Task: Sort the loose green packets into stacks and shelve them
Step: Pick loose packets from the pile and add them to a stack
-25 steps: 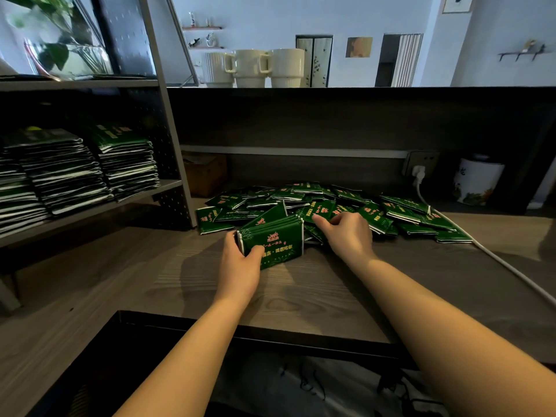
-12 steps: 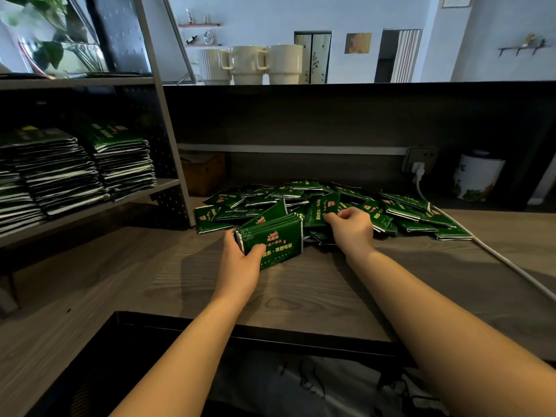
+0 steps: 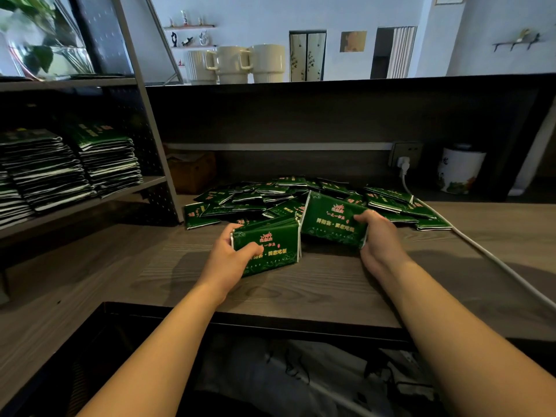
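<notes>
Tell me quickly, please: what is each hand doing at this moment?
Left hand: closed, gripping the stack of green packets on the counter.
Right hand: closed, holding a single green packet lifted from the loose pile.

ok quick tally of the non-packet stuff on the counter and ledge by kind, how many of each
cream mugs on the ledge: 3
white printed canister: 1
brown box by the shelf post: 1
white plug with its cable: 1
total: 6
</notes>
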### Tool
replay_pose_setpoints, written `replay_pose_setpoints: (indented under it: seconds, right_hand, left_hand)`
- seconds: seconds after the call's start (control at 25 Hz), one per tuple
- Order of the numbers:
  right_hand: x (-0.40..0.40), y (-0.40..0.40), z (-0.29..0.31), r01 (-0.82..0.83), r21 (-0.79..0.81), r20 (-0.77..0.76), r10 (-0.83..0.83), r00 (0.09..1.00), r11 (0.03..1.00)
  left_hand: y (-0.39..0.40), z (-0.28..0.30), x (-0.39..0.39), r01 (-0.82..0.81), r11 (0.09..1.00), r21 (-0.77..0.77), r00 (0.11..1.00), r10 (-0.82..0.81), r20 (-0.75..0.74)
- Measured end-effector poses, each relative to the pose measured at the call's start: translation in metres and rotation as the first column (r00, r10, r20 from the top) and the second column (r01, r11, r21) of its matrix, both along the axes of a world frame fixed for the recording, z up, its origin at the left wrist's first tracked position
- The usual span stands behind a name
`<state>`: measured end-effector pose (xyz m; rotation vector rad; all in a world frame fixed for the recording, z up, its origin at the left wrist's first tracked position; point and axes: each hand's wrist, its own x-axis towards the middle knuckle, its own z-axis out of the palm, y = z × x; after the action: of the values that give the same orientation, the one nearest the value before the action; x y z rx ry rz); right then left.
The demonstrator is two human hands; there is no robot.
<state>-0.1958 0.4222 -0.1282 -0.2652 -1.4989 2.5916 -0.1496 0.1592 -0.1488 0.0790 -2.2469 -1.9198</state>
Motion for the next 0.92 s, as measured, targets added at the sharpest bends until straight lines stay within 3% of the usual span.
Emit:
replay_pose_setpoints:
  seconds: [0.12, 0.2, 0.32, 0.48, 0.64, 0.72, 0.92]
  right_hand:
    - [0.002, 0.007, 0.004, -0.074, -0.222, -0.041, 0.067, 0.997, 0.972]
    - [0.007, 0.007, 0.006, -0.160, -0.238, -0.096, 0.140, 0.985, 0.958]
    - [0.016, -0.008, 0.008, -0.293, 0.015, -0.150, 0.291, 0.945, 0.956]
    - [0.024, -0.022, 0.002, -0.204, 0.438, -0.167, 0.303, 0.938, 0.876]
    - [0.028, -0.029, -0.003, -0.172, 0.588, -0.199, 0.348, 0.916, 0.790]
    - [0.028, -0.034, -0.004, -0.113, 0.711, -0.204, 0.357, 0.912, 0.694]
    - [0.025, -0.034, -0.010, -0.243, 0.778, -0.126, 0.523, 0.843, 0.579]
  left_hand:
    - [0.000, 0.002, 0.001, 0.043, 0.999, -0.018, 0.999, -0.043, 0.009]
    - [0.001, 0.002, 0.001, 0.087, 0.991, -0.105, 0.996, -0.087, -0.001]
    - [0.003, 0.000, 0.000, 0.105, 0.979, -0.172, 0.994, -0.108, -0.006]
    - [0.002, 0.003, 0.001, 0.110, 0.989, -0.097, 0.992, -0.103, 0.069]
    - [0.003, 0.003, 0.005, 0.121, 0.971, -0.208, 0.992, -0.110, 0.061]
    - [0.002, 0.000, 0.002, 0.100, 0.968, -0.230, 0.995, -0.095, 0.030]
    - [0.002, 0.001, 0.000, 0.158, 0.984, -0.082, 0.987, -0.156, 0.027]
